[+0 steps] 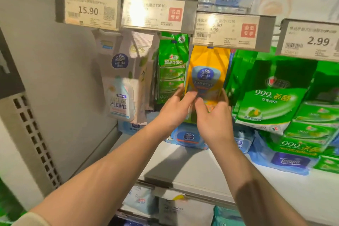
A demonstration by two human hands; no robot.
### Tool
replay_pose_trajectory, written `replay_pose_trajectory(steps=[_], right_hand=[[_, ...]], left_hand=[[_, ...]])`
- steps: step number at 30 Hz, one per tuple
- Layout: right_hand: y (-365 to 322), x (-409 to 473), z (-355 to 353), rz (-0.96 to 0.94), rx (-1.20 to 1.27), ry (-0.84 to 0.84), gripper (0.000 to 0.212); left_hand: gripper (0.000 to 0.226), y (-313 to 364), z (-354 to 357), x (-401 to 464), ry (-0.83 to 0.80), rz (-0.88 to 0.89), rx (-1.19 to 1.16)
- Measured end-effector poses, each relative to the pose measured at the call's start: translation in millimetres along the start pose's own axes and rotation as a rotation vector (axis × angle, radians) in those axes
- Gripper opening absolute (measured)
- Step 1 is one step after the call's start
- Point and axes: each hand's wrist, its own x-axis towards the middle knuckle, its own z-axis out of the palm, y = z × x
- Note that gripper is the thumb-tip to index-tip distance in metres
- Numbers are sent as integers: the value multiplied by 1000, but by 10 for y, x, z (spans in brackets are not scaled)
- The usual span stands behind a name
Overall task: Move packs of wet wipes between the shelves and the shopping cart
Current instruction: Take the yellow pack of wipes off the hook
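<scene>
Both your forearms reached up and forward over the bare grey shelf (183, 167), and your hands met at the lower end of the yellow pack (207, 73) of wet wipes. Your left hand (176, 110) had its fingers curled round the pack's left edge, thumb across the front. Your right hand (212, 117) closed on the right edge and bottom, so the pack was gripped from both sides.

The pack hung upright, its top tucked up behind the price tag (232, 30), between the green pack (172, 68) on its left and the large green packs (271, 102) on its right. The hook itself was hidden, so you could not have told from here whether the pack was on it or not.

Judging by that, you were either taking the pack off or hanging it on. Taking it would have called for a straight pull toward you along the hook before lowering; the cart was out of view.
</scene>
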Motion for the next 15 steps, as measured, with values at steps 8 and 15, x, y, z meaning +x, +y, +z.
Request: replay_pose_trajectory(steps=[8,15], right_hand=[[82,53,-7,78,122,-70,22],[52,-86,25,156,286,-111,88]], left_hand=[[44,119,73,-87,24,133,42],[62,183,41,-244,127,48,-48]])
